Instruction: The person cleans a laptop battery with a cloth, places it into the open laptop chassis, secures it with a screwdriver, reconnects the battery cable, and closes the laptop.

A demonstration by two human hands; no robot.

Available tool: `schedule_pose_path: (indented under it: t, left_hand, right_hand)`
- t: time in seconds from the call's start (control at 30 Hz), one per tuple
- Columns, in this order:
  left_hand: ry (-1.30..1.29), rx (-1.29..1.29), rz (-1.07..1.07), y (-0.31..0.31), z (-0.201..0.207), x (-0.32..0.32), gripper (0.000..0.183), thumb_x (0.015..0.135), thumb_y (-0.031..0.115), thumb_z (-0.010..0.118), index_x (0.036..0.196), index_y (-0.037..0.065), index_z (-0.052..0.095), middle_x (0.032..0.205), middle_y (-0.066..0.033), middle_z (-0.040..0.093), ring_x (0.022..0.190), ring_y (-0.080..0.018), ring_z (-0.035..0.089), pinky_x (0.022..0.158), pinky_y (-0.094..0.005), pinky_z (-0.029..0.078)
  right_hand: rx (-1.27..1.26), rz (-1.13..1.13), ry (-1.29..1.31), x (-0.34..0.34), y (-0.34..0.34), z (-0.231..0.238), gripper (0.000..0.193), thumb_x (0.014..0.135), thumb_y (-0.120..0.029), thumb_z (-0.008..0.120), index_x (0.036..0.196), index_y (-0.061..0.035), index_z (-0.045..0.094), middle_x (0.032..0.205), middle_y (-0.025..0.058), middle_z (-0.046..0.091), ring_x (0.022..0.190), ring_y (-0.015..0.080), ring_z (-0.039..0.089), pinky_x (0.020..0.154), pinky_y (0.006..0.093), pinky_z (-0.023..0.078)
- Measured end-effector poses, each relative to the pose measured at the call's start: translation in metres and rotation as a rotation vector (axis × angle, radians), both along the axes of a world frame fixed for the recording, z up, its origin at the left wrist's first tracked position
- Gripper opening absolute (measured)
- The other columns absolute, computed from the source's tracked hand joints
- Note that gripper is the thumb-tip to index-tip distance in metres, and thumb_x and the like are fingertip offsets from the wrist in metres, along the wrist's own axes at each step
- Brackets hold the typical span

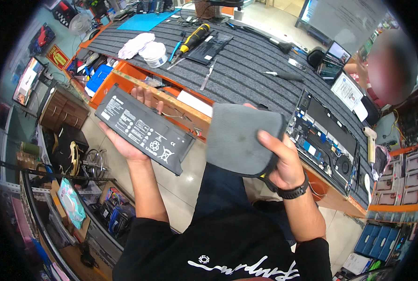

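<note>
My left hand (127, 149) supports a flat black laptop battery (143, 129), its palm beneath and its fingers over the far edge. White print covers the battery's upward side, and it tilts down to the right. In my right hand (286, 164) is a grey square padded cloth (240, 133) with a dark edge, gripped at its right side with the thumb on top. The cloth is held up beside the battery, apart from it. Right of the cloth, on the workbench, lies an opened laptop base (323, 133) with its circuit board and fan exposed.
The bench has a striped grey mat (251, 56). On it are another black battery (211, 47), a yellow-black screwdriver (196, 37), a white tub (152, 54), a crumpled cloth (133, 45) and tweezers (209, 75). An orange drawer (107, 89) stands open below. A person (358, 70) is across the bench.
</note>
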State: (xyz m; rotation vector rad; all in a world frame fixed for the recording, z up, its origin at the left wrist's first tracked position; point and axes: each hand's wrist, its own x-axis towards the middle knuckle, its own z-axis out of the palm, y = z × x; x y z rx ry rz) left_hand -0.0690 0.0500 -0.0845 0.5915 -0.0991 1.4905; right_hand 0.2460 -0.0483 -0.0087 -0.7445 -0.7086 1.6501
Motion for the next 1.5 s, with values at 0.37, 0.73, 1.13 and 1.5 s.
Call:
schedule_pose_path:
  t: [0.37,0.73,1.13,1.5]
  left_hand:
    - [-0.066,-0.021,-0.04,0.046,0.004,-0.013,0.11,0.091,0.087,0.034,0.155,-0.003,0.036,0.162,-0.0235,0.036,0.15,-0.0407,0.034,0.122,-0.0624,0.026]
    - [-0.118,-0.204,0.061,0.091,-0.009,-0.026,0.116,0.088,0.09,0.034,0.154,-0.005,0.034,0.165,-0.0292,0.026,0.152,-0.05,0.025,0.119,-0.0661,0.027]
    - [-0.126,-0.184,0.034,0.112,-0.017,-0.035,0.119,0.088,0.091,0.032,0.156,-0.007,0.029,0.164,-0.0344,0.024,0.154,-0.0498,0.022,0.12,-0.0661,0.026]
    - [-0.139,-0.201,0.032,0.107,-0.014,-0.039,0.117,0.089,0.09,0.034,0.154,-0.007,0.032,0.162,-0.0319,0.029,0.153,-0.0472,0.027,0.12,-0.0651,0.027]
  right_hand:
    - [0.6,0.214,-0.736,-0.063,0.18,0.086,0.038,0.088,-0.025,0.083,0.111,0.0018,0.069,0.101,0.0054,0.075,0.088,0.0107,0.069,0.081,0.0286,0.056]
    - [1.523,-0.125,-1.724,-0.181,0.323,0.016,0.04,0.082,0.001,0.068,0.119,-0.0124,0.06,0.101,0.0188,0.07,0.103,0.0389,0.065,0.084,0.0482,0.055]
    - [1.329,0.187,-1.793,-0.196,0.354,0.024,0.036,0.083,-0.002,0.065,0.118,-0.009,0.068,0.098,0.0193,0.073,0.098,0.0399,0.07,0.085,0.0485,0.056]
    - [1.225,0.244,-1.514,-0.183,0.363,0.025,0.036,0.083,-0.003,0.067,0.119,-0.0042,0.068,0.102,0.016,0.076,0.092,0.0256,0.075,0.084,0.0356,0.058]
